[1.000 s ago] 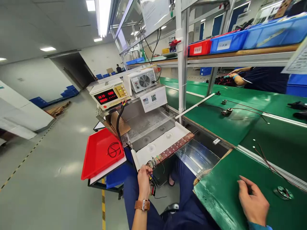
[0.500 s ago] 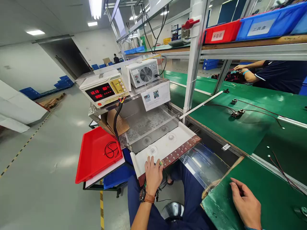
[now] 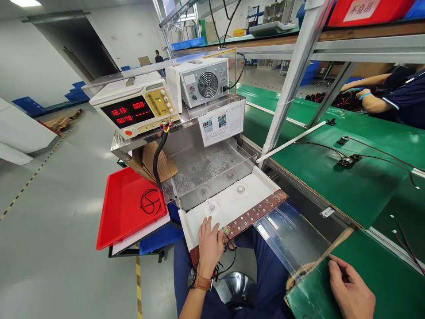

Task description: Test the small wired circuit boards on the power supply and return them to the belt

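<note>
My left hand (image 3: 210, 246) lies palm down with its fingers stretched out on the near left part of a white tray-like fixture (image 3: 229, 199). Its thumb is at the left end of a brown strip (image 3: 255, 212) dotted with metal contacts, close to a small green bit (image 3: 226, 230). Black cables (image 3: 234, 259) hang below that hand. Loosely curled, my right hand (image 3: 352, 288) rests on the green mat (image 3: 312, 288) near its worn edge, with a gap by the thumb and nothing visible in it. A power supply (image 3: 133, 106) with red digits stands behind the fixture.
A red tray (image 3: 116, 212) with a coiled black cable is at left. A fan-backed instrument (image 3: 202, 82) sits beside the power supply. Small motors (image 3: 348, 160) with wires lie on the green bench (image 3: 368, 195). A slanted post (image 3: 294, 88) rises mid-right; a co-worker's arm (image 3: 375, 102) is beyond.
The camera view has shifted, bringing the power supply nearer. Its digits now read differently in the lower row, and the upper right reading shows zeros. Both hands keep nearly the same places.
</note>
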